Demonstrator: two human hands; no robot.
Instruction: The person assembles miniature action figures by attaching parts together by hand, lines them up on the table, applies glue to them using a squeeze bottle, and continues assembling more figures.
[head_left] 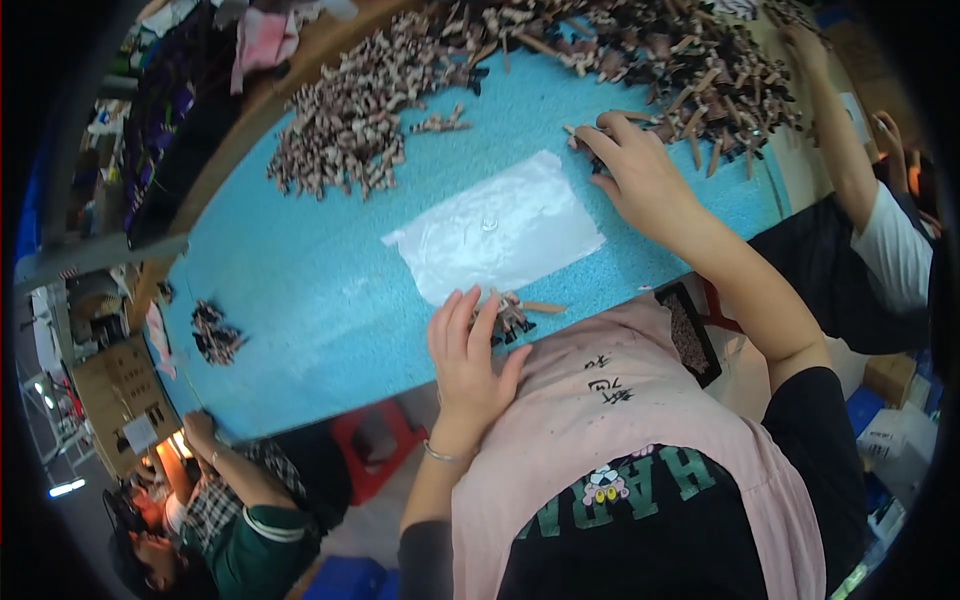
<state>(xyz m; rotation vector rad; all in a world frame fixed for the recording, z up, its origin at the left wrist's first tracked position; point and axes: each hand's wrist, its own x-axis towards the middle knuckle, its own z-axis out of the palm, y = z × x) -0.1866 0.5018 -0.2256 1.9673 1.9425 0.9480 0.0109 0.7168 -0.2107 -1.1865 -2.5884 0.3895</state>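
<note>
My left hand (468, 360) lies at the near edge of the blue table, palm down with fingers spread and the thumb apart. Its fingertips touch or partly cover a small heap of brown, black and pale figure-like pieces (513, 318). Farther off, my right hand (642, 175) reaches to the edge of a big pile of dark brown pieces (715, 85). Its thumb and fingers curl around a small dark and pale piece (574, 138), mostly hidden by the fingers. Between my hands a flat, translucent white plastic bag (500, 235) rests on the table.
Pale brown small parts (350, 125) are heaped at the far left of the blue table (300, 290). A little dark heap (215, 335) sits near its left end. Co-workers sit left and right; one sleeve (893, 235) shows at right. A red stool (375, 450) stands below the table edge.
</note>
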